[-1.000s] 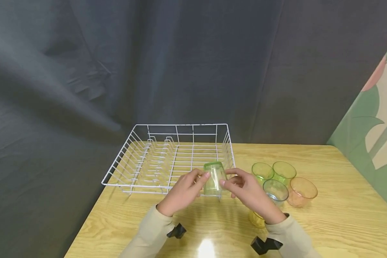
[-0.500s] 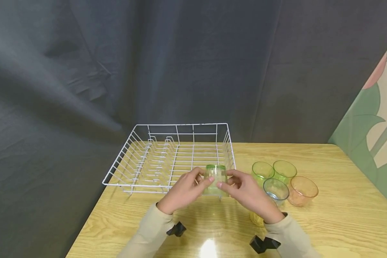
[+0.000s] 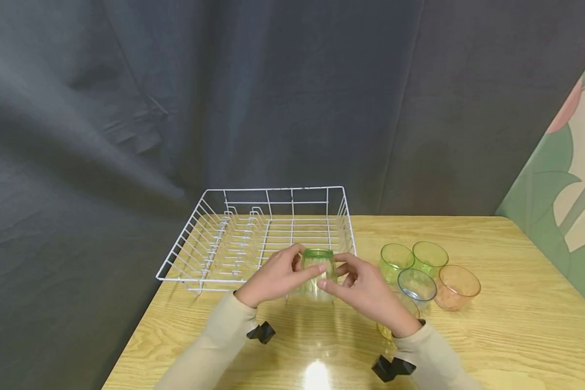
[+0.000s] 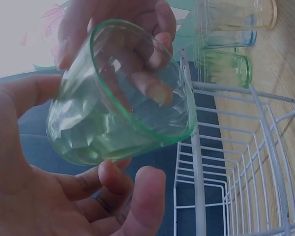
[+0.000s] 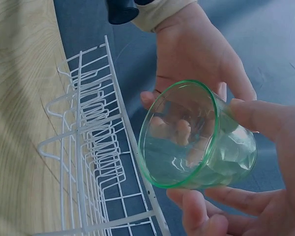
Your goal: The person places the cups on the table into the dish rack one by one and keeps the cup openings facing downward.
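A clear green drinking glass (image 3: 317,275) is held in the air over the rack's front edge, its base up and its mouth down. My left hand (image 3: 278,276) grips it from the left, thumb across the near side. From the right, my right hand (image 3: 363,284) holds the same glass between thumb and fingers. Both wrist views show the glass's bright green rim, in the left wrist view on the tumbler (image 4: 120,98) and in the right wrist view on the tumbler (image 5: 196,137), with fingers visible through the wall.
A white wire dish rack (image 3: 253,238) stands behind the hands on the wooden table (image 3: 517,281). Right of it are two green glasses (image 3: 429,257), a blue-rimmed glass (image 3: 417,284), an orange glass (image 3: 458,287) and a yellow one (image 3: 385,330) partly behind my right wrist. A dark curtain (image 3: 292,97) hangs behind.
The green glass has turned from a slight tilt to more upright and shifted slightly left with both hands. The rack and other glasses stay put.
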A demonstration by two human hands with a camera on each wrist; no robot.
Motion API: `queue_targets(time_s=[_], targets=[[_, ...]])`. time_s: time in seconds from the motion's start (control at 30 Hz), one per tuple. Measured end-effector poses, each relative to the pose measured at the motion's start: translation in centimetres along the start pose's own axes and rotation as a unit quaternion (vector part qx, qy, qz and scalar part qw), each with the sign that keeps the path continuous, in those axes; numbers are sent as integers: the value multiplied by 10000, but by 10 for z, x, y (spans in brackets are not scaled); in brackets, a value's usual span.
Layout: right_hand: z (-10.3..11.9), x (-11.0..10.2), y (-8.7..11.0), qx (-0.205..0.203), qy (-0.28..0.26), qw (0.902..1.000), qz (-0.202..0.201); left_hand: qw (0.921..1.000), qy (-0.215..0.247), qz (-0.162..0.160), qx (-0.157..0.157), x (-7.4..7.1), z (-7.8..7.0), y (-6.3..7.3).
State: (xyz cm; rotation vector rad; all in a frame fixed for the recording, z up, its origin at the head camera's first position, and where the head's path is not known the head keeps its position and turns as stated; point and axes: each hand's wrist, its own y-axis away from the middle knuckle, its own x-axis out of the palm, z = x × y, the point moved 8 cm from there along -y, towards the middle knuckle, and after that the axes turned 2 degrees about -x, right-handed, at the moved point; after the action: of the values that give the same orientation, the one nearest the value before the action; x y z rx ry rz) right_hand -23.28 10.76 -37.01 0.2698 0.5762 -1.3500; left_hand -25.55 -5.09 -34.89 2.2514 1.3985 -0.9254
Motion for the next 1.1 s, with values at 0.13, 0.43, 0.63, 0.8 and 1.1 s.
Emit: queue_targets(time_s=[0.13,0.43,0.63,0.8,1.1], targets=[[1,-1,1,-116,71,9999,-10,10000,33,35,58,-3,-1,-5],[-3,-12,8,-279,523,9978,-284,9975,-554,-425,-119,-30,9,-32],[-7,-11,12,-296,739,9966,-224,9853,-1285,-847,-739,-50,39,-56],[-8,-12,15,-502,922,9939,-342,9728,-1706,-935,-1255,-61,65,-76],[-5,-11,23,-923,1166,9878,-458,9500,-2293,-911,-1916,-76,98,-104]])
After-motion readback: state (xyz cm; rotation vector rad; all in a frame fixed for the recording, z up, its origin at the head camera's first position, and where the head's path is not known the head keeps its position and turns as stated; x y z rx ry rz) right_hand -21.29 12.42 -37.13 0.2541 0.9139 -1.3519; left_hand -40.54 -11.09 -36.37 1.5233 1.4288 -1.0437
